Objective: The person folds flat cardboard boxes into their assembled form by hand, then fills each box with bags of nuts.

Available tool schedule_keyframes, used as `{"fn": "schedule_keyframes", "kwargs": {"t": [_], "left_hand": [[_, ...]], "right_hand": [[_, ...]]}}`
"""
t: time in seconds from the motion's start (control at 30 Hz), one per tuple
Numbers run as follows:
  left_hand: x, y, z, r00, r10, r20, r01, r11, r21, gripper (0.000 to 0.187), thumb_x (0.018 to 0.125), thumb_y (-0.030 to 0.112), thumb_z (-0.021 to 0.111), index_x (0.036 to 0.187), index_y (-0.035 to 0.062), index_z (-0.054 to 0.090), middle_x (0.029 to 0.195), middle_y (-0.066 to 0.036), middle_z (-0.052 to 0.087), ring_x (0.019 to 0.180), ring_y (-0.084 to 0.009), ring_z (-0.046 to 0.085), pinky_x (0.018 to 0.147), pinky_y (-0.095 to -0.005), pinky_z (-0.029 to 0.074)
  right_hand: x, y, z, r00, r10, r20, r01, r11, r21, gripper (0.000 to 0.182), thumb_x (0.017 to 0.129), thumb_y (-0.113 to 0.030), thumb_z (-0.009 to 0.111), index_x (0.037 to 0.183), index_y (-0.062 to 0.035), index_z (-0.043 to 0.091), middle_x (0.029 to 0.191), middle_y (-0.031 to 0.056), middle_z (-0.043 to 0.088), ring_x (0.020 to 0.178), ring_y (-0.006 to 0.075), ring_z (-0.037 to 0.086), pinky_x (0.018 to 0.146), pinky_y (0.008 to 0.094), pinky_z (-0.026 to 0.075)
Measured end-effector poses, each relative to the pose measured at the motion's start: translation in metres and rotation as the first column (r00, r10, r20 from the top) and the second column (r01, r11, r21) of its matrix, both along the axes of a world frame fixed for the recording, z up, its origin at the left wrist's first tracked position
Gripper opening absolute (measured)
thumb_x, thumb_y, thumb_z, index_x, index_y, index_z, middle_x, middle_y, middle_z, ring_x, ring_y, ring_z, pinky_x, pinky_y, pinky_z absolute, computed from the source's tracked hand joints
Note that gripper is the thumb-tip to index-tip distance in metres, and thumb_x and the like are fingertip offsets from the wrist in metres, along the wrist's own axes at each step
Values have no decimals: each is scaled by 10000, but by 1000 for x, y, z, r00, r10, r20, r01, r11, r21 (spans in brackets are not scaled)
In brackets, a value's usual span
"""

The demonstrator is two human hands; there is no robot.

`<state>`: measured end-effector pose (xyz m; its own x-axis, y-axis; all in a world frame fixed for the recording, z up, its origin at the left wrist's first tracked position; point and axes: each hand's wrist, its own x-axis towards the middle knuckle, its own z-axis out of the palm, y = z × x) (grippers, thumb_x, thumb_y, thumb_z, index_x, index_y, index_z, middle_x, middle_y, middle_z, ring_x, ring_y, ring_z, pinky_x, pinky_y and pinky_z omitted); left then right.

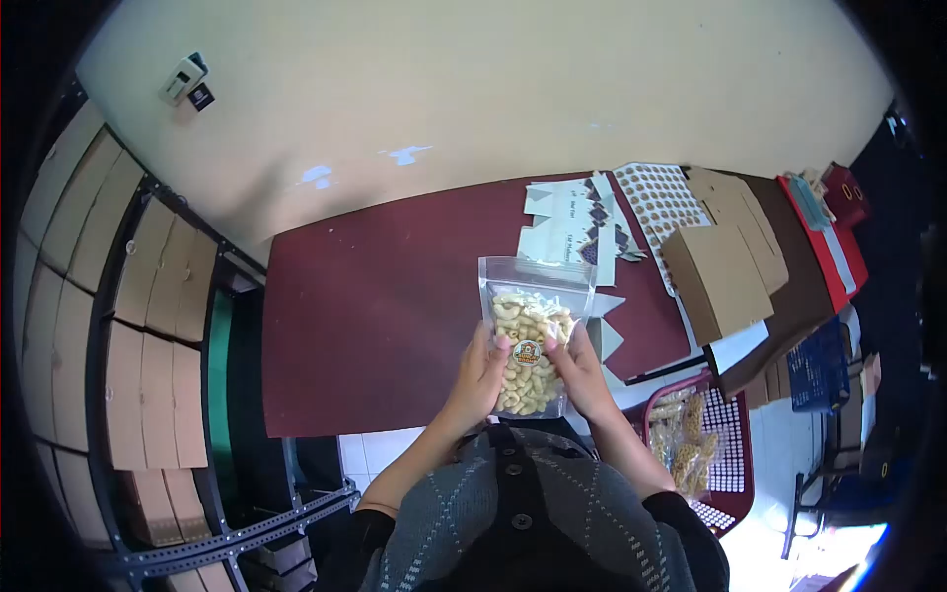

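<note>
A clear zip pouch of cashew nuts (534,385) is held upright in front of my body, near the front edge of the dark red table. A round sticker (528,352) sits at the middle of its front. My left hand (481,373) grips the pouch's left side, thumb on the front by the sticker. On the opposite side my right hand (580,373) grips it, thumb also pressed on the front. The fingers behind the pouch are hidden. Above the nuts, the top strip of the pouch is flat and see-through.
Printed flat cartons (567,222) and a sheet of round stickers (656,197) lie on the table (365,316). A cardboard box (715,281) stands right. Below it, a basket (747,444) holds bagged snacks (686,439). Shelves with brown boxes (153,395) line the left.
</note>
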<state>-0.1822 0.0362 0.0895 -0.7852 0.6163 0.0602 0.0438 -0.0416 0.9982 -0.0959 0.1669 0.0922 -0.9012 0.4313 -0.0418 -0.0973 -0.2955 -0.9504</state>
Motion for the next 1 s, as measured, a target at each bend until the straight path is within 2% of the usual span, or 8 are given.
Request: {"fn": "schedule_keyframes", "kwargs": {"t": [0.13,0.2,0.33,0.57,0.63,0.67,0.83,1.0], "left_hand": [[-9,-5,-7,996,11,-93,-13,1000,-17,390,945,272,525,1181,-23,429,1046,-159,610,955,-195,596,834,-342,467],[-17,-3,-15,999,-42,6,42,999,21,393,944,192,530,1247,-14,390,1144,-123,566,1015,-140,555,869,-299,455],[-22,12,-9,998,31,-61,-27,998,60,382,952,267,508,1189,-21,428,1092,-174,588,1012,-197,569,869,-343,449],[-42,28,12,996,-21,-83,15,997,-77,412,983,348,414,1206,5,361,1086,-211,576,1063,-281,566,898,-363,429],[-50,39,19,985,-56,-164,46,997,-67,436,955,353,486,1176,0,356,1102,-220,565,1063,-293,568,890,-368,433],[-55,40,13,977,-85,-195,59,989,-136,509,927,297,555,1266,3,315,1146,-174,552,1053,-223,558,886,-350,443],[-64,42,6,978,-157,-135,144,984,-100,510,899,238,603,1256,6,323,1181,-170,529,1093,-219,529,914,-348,425],[-70,31,1,963,-269,-28,264,957,-118,572,887,202,618,1307,-4,287,1249,-168,472,1172,-218,462,964,-346,388]], "right_hand": [[-18,0,4,992,127,-9,-125,985,120,631,828,-39,667,1320,24,277,1240,136,480,1136,173,486,969,315,409],[-24,5,2,988,156,-12,-153,982,112,638,816,-24,676,1317,21,283,1235,131,484,1139,171,486,972,317,410],[-33,30,4,952,305,9,-305,950,67,652,805,-8,671,1327,10,281,1232,121,489,1142,170,490,968,317,419],[-70,47,12,989,128,71,-140,969,203,560,823,-82,669,1267,33,349,1135,131,554,1025,165,563,872,302,471],[-78,50,16,992,106,67,-117,974,192,524,822,-92,683,1235,34,386,1102,127,574,990,164,575,859,302,473],[-81,51,13,996,89,30,-93,982,166,520,822,-99,689,1230,33,395,1103,126,575,990,163,575,854,296,475],[-79,58,2,991,106,76,-107,994,4,516,835,-104,681,1257,14,409,1153,117,566,1040,162,561,886,298,453],[-74,56,-3,979,159,130,-137,977,-164,474,944,-146,516,1355,-10,323,1276,101,502,1164,172,488,1004,309,368]]}}
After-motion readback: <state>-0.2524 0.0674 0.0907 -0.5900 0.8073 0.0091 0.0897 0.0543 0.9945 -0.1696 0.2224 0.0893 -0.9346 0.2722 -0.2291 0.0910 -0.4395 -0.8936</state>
